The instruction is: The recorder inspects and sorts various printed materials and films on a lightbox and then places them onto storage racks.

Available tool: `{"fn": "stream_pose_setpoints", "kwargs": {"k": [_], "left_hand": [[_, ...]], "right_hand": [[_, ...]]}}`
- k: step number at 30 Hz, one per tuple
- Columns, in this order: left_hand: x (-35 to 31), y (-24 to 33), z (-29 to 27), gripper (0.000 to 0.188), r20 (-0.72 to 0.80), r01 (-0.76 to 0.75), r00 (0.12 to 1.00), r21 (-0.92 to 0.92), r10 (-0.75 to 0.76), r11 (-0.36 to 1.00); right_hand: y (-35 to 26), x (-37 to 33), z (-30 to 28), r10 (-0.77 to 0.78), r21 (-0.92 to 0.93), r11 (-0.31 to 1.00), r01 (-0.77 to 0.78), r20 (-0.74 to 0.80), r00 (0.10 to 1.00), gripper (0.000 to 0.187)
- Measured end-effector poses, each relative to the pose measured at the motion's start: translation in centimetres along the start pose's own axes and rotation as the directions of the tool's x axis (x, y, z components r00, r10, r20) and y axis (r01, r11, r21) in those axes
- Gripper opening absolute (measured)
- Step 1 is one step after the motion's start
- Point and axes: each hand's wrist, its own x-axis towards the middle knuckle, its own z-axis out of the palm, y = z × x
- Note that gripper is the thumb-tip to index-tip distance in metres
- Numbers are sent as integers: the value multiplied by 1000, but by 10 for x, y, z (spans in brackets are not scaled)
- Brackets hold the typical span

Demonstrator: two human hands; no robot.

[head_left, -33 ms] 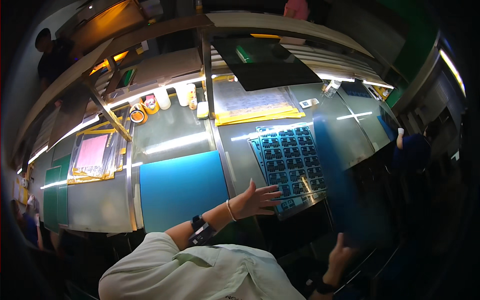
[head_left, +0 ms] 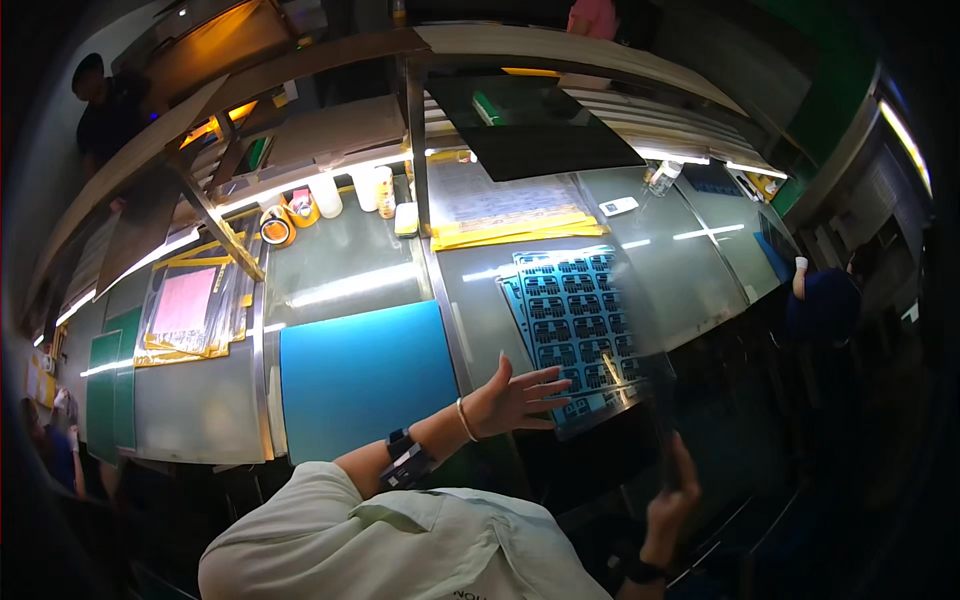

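Note:
My left hand [head_left: 515, 398] is open, fingers spread, at the near edge of a stack of blue sheets printed with rows of black patterns [head_left: 560, 325]. Nothing is in it. Lower right, my right hand [head_left: 674, 495] is closed on the near edge of a thin sheet [head_left: 661, 405]. That sheet is turned almost edge-on and smeared by motion, so its face hardly shows. It stands over the right side of the printed stack. A plain blue sheet [head_left: 365, 370] lies flat on the table left of my left hand.
Yellow-edged films [head_left: 515, 240] lie behind the stack. Tape rolls [head_left: 277, 228] and white bottles [head_left: 325, 196] stand at the back left. A shelf carries an overhanging dark panel [head_left: 540, 130]. At the right are a small white device [head_left: 618, 206] and another person [head_left: 825, 300].
The sheet in my right hand has swung from showing its broad blue face to nearly edge-on, shifting left. My right hand has risen slightly; my left hand has moved slightly right.

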Motion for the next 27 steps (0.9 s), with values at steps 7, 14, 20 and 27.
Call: {"fn": "stream_pose_setpoints", "kwargs": {"k": [7,14,20,27], "left_hand": [[14,-27,-74,38,-591,-21,777,-367,-215,930],[10,-54,-93,41,-667,-197,741,-328,-78,924],[4,-45,-80,53,-549,-261,836,-375,14,890],[26,-73,-167,48,-915,242,373,257,155,936]], "right_hand": [[37,-11,112,-287,-272,808,522,592,753,46],[10,-30,166,-423,102,888,449,567,707,23],[11,-11,157,-208,2,974,228,418,884,9],[-21,97,81,-270,-339,879,337,230,935,1]]}}
